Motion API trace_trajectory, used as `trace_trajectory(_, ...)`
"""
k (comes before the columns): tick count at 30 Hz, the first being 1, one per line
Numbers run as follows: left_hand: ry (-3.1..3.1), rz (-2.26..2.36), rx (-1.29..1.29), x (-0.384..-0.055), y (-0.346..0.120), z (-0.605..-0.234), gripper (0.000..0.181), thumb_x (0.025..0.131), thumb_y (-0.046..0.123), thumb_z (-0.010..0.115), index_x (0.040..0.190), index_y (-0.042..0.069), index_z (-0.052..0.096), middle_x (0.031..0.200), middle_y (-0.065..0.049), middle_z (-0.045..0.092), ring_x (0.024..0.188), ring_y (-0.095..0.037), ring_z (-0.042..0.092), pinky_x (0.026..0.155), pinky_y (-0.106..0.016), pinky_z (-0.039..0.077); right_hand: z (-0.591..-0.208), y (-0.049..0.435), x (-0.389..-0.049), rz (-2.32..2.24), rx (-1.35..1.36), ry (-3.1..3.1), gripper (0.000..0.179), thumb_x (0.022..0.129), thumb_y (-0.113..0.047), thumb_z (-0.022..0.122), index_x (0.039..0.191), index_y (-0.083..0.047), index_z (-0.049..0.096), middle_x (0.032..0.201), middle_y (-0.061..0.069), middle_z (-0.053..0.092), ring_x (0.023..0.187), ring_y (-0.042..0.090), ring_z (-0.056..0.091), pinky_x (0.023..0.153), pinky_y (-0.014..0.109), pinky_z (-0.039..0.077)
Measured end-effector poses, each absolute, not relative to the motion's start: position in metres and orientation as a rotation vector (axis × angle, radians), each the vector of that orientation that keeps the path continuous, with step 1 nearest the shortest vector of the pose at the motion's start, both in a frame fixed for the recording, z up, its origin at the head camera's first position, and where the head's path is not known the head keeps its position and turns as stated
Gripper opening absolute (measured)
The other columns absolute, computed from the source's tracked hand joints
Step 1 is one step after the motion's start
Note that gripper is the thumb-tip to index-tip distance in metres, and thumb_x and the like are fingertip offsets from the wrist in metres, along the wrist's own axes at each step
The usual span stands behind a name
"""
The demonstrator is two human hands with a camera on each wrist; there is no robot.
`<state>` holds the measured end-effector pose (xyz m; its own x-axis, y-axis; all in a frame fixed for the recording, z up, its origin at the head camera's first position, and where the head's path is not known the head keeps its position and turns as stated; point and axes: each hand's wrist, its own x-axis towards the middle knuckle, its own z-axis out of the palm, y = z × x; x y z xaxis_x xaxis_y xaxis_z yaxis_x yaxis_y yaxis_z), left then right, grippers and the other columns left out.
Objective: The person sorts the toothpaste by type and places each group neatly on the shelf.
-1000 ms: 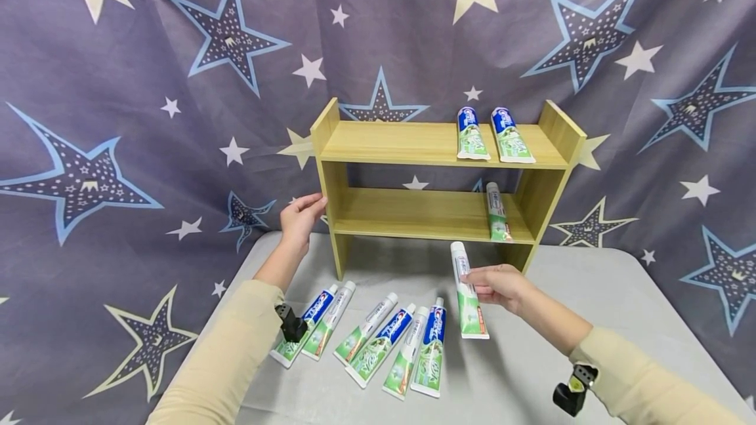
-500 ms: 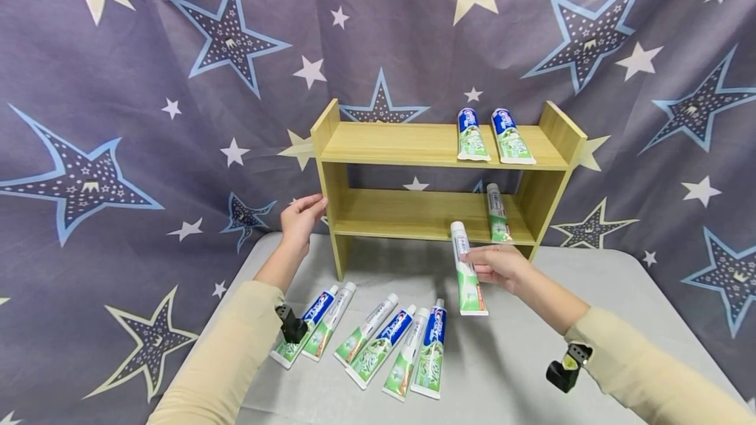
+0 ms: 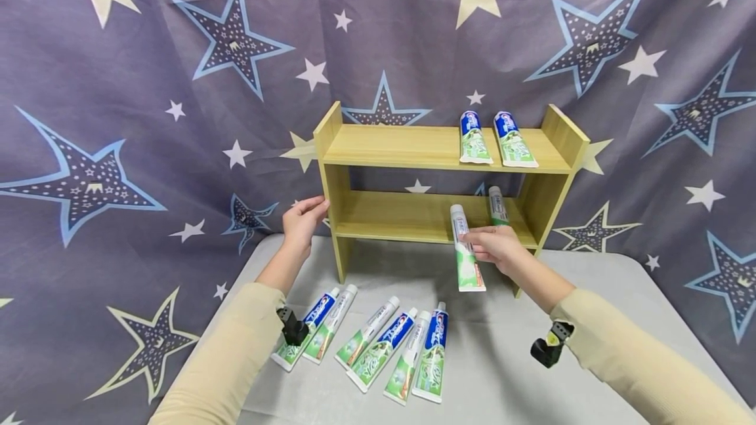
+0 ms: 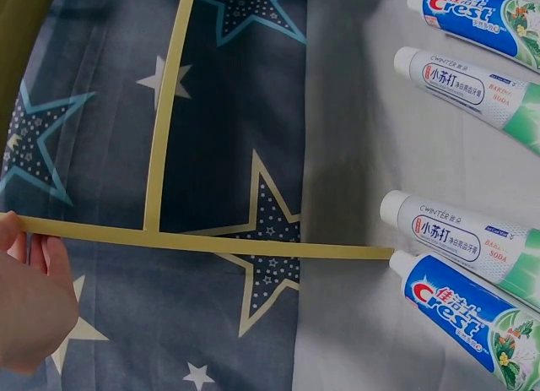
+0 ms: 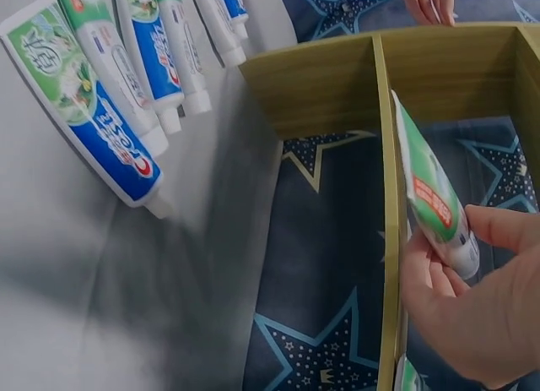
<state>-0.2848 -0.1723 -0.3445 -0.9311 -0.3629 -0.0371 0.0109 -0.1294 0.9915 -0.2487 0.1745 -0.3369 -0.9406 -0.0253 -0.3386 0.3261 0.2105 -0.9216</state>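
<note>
My right hand (image 3: 495, 246) pinches a white-and-green toothpaste tube (image 3: 468, 266) between thumb and fingers, cap pointing up and away. The tube is just in front of the lower board of a two-tier wooden shelf (image 3: 390, 146); in the right wrist view its crimped end (image 5: 403, 121) is by the board's edge. At the shelf's left side panel (image 4: 278, 247), my left hand (image 3: 302, 223) holds the front edge with thumb and fingertips. Another white-and-green tube (image 3: 497, 204) lies at the right of the lower board, partly hidden by my right hand.
Two blue-and-green Crest tubes (image 3: 475, 140) lie on the right of the top board. Several blue and white tubes (image 3: 380, 349) lie in a row on the grey tabletop (image 3: 508, 372), before the shelf. A star-patterned curtain (image 3: 147, 202) hangs behind.
My right hand has raised the held toothpaste tube from over the table up and forward to the lower board, now covering part of the tube lying there. The left hand stays at the side panel.
</note>
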Motion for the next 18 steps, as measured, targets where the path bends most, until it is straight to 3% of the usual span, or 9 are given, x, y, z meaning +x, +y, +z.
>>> trace_trajectory(5,-1.875,-2.161,0.390,-0.284,-0.172,-0.344,0.035,0.087,0.007,0.069,0.119,-0.004,0.063,0.074,0.015,0.064,0.069,0.003,0.064,0.101,-0.032,0.053,-0.337,0.173,-0.263,-1.768,0.338,2.328,0.056,0.088,-0.015,0.066,0.134,0.010,0.047,0.070,-0.008,0.057,0.056,-0.001,0.054,0.054,0.013,0.053)
trace_trajectory(8,-1.874,-2.167,0.387,-0.283,-0.172,-0.344,0.035,0.087,0.007,0.069,0.119,-0.005,0.063,0.073,0.016,0.063,0.069,0.003,0.064,0.105,-0.037,0.050,-0.338,0.172,-0.272,-1.752,0.390,2.396,0.058,0.086,-0.017,0.068,0.133,0.010,0.048,0.077,-0.004,0.057,0.057,0.000,0.054,0.057,0.015,0.055)
trace_trajectory(14,-1.881,-2.154,0.389,-0.283,-0.172,-0.344,0.033,0.087,0.006,0.068,0.118,-0.005,0.063,0.072,0.016,0.063,0.068,0.004,0.064,0.102,-0.033,0.053,-0.340,0.170,-0.289,-1.704,0.480,2.532,0.054,0.083,-0.020,0.072,0.127,0.007,0.056,0.099,0.009,0.061,0.060,0.004,0.053,0.059,0.016,0.053)
trace_trajectory(18,-1.898,-2.149,0.380,-0.283,-0.172,-0.344,0.034,0.087,0.007,0.068,0.119,-0.004,0.063,0.073,0.016,0.063,0.070,0.003,0.064,0.088,-0.019,0.057,-0.341,0.170,-0.300,-1.666,0.506,2.625,0.051,0.081,-0.019,0.072,0.126,0.002,0.060,0.121,0.020,0.062,0.078,0.015,0.063,0.075,0.025,0.058)
